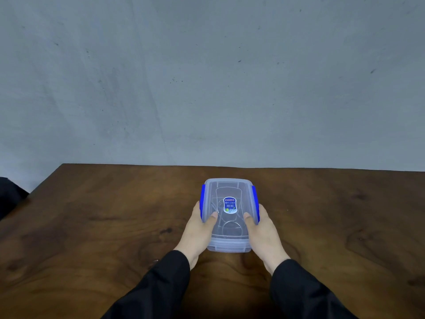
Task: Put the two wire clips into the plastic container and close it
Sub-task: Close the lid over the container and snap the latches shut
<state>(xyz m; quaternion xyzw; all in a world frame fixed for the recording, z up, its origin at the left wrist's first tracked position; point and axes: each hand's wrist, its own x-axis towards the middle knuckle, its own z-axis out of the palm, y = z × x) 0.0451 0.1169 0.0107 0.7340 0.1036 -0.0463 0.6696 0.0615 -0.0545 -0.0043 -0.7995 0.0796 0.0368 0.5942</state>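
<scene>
A clear plastic container (230,189) with blue side latches and an oval label on its lid stands in the middle of the brown wooden table (92,226). The lid lies on top of the box. Through the lid, thin wire clips (230,226) show faintly inside. My left hand (197,229) grips the left side, thumb on the lid and fingers against the blue latch. My right hand (262,229) holds the right side the same way, thumb on the lid by the other latch.
A grey wall rises behind the table's far edge. A dark object (9,196) sits past the table's left corner. Both black sleeves reach in from the bottom of the view.
</scene>
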